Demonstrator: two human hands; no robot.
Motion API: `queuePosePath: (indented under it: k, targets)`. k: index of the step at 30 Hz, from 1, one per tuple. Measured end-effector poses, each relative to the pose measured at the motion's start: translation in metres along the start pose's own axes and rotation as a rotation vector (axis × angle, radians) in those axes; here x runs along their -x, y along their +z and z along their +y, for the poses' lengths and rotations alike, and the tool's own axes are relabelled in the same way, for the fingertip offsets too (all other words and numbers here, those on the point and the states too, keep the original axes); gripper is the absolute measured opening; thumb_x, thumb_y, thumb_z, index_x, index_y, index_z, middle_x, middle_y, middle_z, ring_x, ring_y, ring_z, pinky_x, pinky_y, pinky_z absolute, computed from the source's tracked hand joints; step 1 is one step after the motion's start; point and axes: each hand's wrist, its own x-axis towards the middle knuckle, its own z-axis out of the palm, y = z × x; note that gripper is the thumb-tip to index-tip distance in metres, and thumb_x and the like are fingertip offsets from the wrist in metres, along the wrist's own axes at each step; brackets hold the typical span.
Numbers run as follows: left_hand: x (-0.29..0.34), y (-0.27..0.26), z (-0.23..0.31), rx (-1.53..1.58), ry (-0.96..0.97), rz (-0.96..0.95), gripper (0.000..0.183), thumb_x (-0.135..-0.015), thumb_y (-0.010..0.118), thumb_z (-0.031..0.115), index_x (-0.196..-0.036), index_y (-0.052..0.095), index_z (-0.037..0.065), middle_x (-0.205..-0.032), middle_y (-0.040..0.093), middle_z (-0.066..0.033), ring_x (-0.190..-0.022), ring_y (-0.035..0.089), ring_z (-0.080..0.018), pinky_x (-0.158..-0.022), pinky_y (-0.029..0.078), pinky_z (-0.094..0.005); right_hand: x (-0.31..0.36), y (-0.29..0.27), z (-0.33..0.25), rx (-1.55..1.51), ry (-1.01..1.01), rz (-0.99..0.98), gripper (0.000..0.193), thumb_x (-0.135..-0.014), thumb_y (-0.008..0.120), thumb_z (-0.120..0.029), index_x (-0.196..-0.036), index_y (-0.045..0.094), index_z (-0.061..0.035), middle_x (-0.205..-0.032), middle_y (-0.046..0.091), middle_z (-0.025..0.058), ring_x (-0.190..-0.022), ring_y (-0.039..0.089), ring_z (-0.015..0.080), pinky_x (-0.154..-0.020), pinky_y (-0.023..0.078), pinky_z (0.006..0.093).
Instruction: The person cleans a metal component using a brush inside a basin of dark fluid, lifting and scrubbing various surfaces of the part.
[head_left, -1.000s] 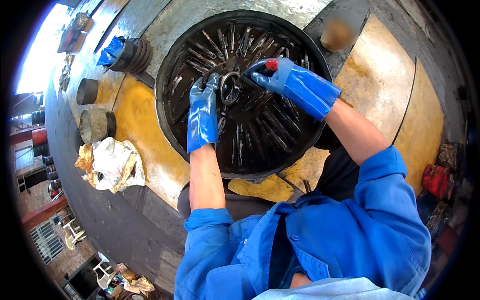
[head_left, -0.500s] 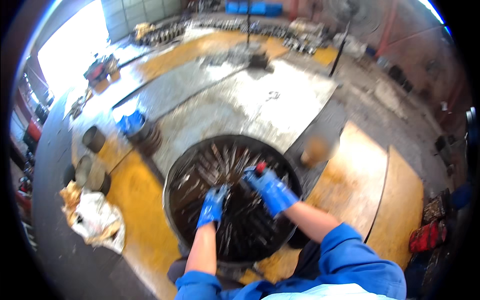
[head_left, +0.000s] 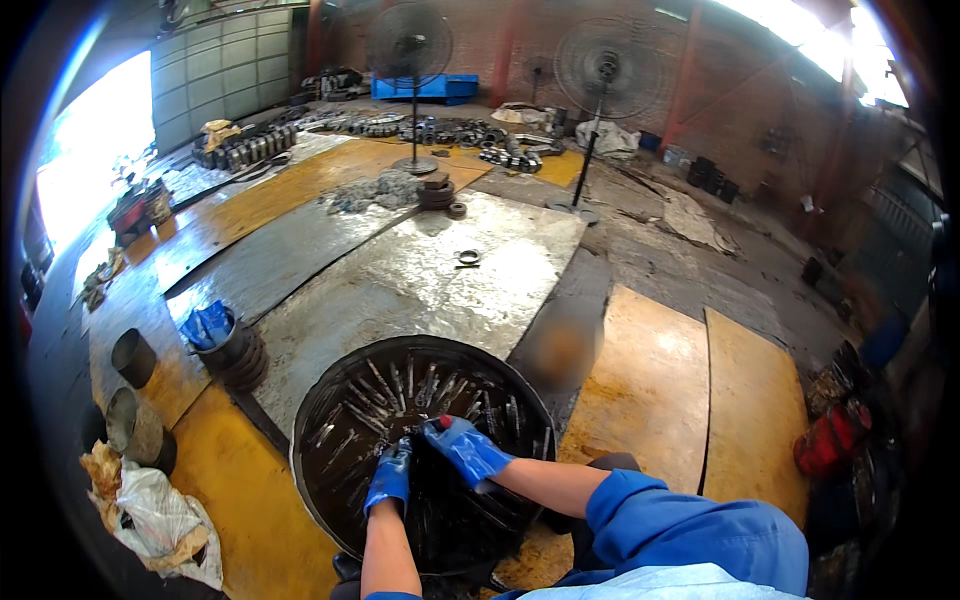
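From where I'm watching, both gloved hands are low in the frame, close together over the round black basin [head_left: 296, 462]. The right hand [head_left: 466, 450] is curled around a red-ended tool [head_left: 445, 421], and that tool sits over the basin's middle. The left hand [head_left: 388, 478] has its fingers bent just beside it; whatever it might be gripping is lost against the dark, so I can't tell. I'd judge they're working over the middle so that drips land inside, and that the basin is tucked close to the body to save reaching.

Inside, thin dark strips [head_left: 397, 383] fan outward from the centre: well over ten by my count, with the nearer ones too dark to number.

Counting around: one dark bucket [head_left: 236, 350] at centre left, blue plastic [head_left: 208, 325] stuffed in its mouth, probably just to keep it together. Two open cylinders [head_left: 133, 358] clearly stand further left, perhaps clear of the elbows. One white sack [head_left: 165, 510], lower left. One ring [head_left: 468, 257] on the grey sheet, upper middle. Two big stand fans [head_left: 608, 68] at the top.
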Motion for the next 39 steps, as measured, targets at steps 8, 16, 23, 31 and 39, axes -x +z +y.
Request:
queuePosePath:
  k: [8, 16, 23, 31, 39]
  targets:
    - [0.033, -0.037, 0.037, 0.516, -0.276, -0.188, 0.075, -0.108, 0.042, 0.056, -0.155, 0.042, -0.003, -0.163, 0.042, -0.0108, -0.148, 0.038, -0.0242, -0.122, 0.028, -0.0359, 0.024, 0.031, -0.019, -0.212, -0.082, 0.01, 0.03, -0.097, 0.068, -0.029, -0.115, 0.074, -0.0057, -0.097, 0.077, 0.0087, -0.086, 0.068, 0.0141, -0.081, 0.056, 0.0334]
    - [0.05, -0.033, 0.069, 0.325, -0.393, -0.058, 0.076, -0.105, 0.047, 0.059, -0.148, 0.052, -0.002, -0.154, 0.052, -0.0141, -0.142, 0.045, -0.0253, -0.119, 0.032, -0.0378, 0.082, 0.01, -0.027, -0.215, -0.213, -0.144, 0.028, -0.102, 0.062, -0.02, -0.125, 0.071, -0.0054, -0.111, 0.077, 0.007, -0.099, 0.068, 0.0118, -0.092, 0.054, 0.0303]
    - [-0.004, 0.001, -0.001, 0.299, -0.046, -0.024, 0.049, -0.108, 0.051, 0.042, -0.134, 0.065, 0.003, -0.131, 0.067, -0.0139, -0.12, 0.061, -0.0256, -0.106, 0.046, -0.0382, 0.022, 0.003, -0.005, -0.382, -0.191, -0.116, 0.025, -0.105, 0.061, -0.02, -0.12, 0.073, -0.0036, -0.105, 0.078, 0.0045, -0.095, 0.07, 0.0124, -0.088, 0.055, 0.0306]
    - [0.012, -0.023, 0.013, 0.472, 0.104, 0.006, 0.03, -0.099, 0.068, 0.028, -0.116, 0.072, 0.004, -0.105, 0.074, -0.0085, -0.093, 0.066, -0.0229, -0.088, 0.053, -0.037, -0.028, -0.017, -0.022, -0.933, 0.191, -0.277, 0.024, -0.102, 0.059, -0.024, -0.11, 0.073, -0.0058, -0.093, 0.075, 0.0074, -0.079, 0.071, 0.0187, -0.075, 0.059, 0.033]
    - [-0.018, -0.026, 0.019, 0.822, -0.035, 0.309, 0.02, -0.1, 0.072, 0.023, -0.109, 0.075, 0.006, -0.093, 0.075, -0.0016, -0.077, 0.066, -0.0115, -0.069, 0.054, -0.029, -0.071, -0.001, 0.025, -0.98, 0.134, -0.042, 0.019, -0.096, 0.071, -0.019, -0.106, 0.076, -0.0035, -0.098, 0.076, 0.0085, -0.081, 0.073, 0.022, -0.072, 0.062, 0.0358]
